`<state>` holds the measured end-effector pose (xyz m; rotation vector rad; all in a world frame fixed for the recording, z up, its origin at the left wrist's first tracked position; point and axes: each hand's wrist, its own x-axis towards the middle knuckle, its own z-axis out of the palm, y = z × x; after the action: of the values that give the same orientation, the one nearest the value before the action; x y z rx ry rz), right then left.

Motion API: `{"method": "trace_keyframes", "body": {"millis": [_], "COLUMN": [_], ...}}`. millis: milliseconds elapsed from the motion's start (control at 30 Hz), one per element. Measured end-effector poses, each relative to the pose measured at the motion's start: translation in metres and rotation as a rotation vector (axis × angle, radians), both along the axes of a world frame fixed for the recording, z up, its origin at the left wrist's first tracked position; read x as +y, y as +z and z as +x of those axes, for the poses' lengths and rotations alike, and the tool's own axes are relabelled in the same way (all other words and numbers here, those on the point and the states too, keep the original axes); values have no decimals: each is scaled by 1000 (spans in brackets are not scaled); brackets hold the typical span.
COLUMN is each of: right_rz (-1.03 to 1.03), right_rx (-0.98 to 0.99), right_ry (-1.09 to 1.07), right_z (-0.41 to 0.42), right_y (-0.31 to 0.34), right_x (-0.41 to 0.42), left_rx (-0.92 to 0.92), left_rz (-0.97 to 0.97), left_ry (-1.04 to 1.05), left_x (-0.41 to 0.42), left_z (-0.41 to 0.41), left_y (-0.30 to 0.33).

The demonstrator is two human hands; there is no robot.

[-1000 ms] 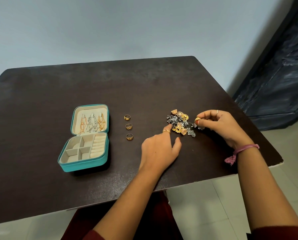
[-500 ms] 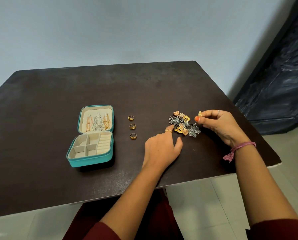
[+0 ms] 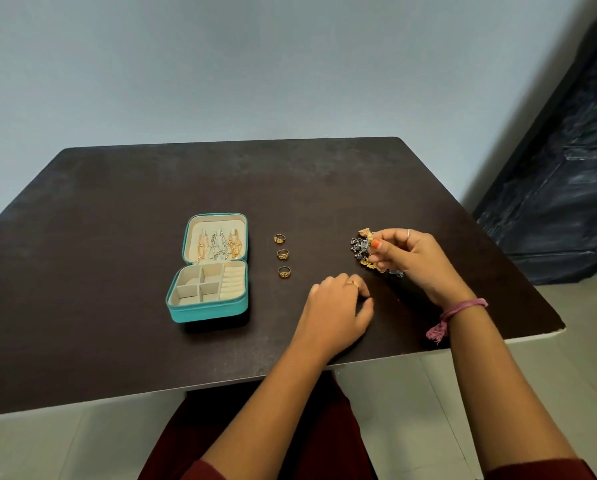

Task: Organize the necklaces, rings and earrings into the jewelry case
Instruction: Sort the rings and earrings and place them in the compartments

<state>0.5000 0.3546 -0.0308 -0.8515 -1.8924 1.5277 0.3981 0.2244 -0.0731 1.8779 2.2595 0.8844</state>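
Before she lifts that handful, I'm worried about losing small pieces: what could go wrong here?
1. The right hand grips a tangled cluster of earrings; loose pieces may drop as it lifts.
2. That cluster sits near the table edge, so strays could fall to the floor.
3. Carrying it to the jewelry case passes the three rings, which could be knocked.

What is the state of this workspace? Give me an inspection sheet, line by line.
Surface: dark brown wooden table, worn.
Job's things: teal zip jewelry case open, chain necklaces hung in its lid, tray compartments bare; three gold rings in a column to its right; gold and silver earring pile.
Clutter: nothing seen.
Hands: left hand rests on the table, fingers curled; right hand pinches earrings from the pile.
Cables: nothing seen.
Surroundings: pale blue wall, tiled floor, dark panel at right.
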Motion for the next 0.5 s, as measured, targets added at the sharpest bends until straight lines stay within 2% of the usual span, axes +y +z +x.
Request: {"method": "trace_keyframes", "body": {"millis": [133, 267, 500], "right_rz": [165, 530, 690], "right_rx": [-209, -473, -670], "right_ry": [217, 438, 514], "right_z": [-15, -41, -82], "right_y": [1, 6, 17], "right_x": [-19, -39, -69], "left_rx": [90, 138, 174], "left_rz": [77, 106, 142], "left_ry": [-52, 24, 85], "left_x": [-29, -50, -53], "left_z": [-1, -2, -1], "left_y": [-10, -12, -5]}}
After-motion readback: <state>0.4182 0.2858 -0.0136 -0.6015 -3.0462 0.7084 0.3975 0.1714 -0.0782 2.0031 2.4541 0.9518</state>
